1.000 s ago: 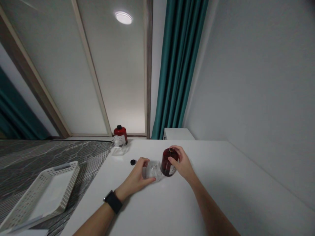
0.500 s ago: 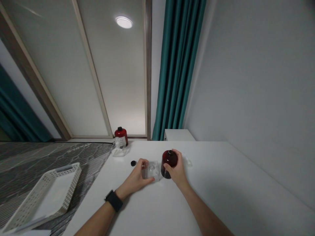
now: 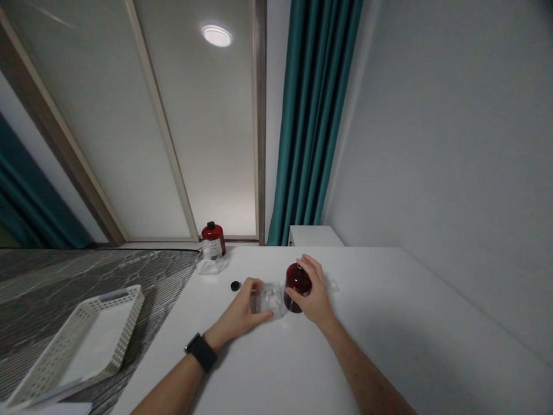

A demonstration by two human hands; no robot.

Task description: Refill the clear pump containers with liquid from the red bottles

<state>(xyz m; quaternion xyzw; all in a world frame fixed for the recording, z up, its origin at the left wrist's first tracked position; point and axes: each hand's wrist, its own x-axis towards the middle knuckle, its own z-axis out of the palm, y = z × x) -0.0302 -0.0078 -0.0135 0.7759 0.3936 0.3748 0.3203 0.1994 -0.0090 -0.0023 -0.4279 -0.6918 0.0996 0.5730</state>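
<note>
My left hand (image 3: 242, 308) is wrapped round a clear square bottle (image 3: 271, 298), thumb on the near side and fingers on the far side. Just to its right stands an open-necked dark red bottle (image 3: 296, 284). My right hand (image 3: 317, 293) grips that bottle from the right, its thumb across the front and its fingers up by the shoulder and neck. Both bottles rest on the white table (image 3: 259, 363), close beside each other. A small black cap (image 3: 235, 286) lies on the table left of my left hand.
Another red bottle (image 3: 214, 235) with a black cap stands at the table's far left corner, a clear container (image 3: 210, 264) in front of it. Something small and transparent (image 3: 333, 284) lies beyond my right hand. A white perforated basket (image 3: 82, 340) sits lower, left of the table.
My right hand's fingers have shifted up towards the top of the dark red bottle. My left hand keeps its hold on the clear bottle.
</note>
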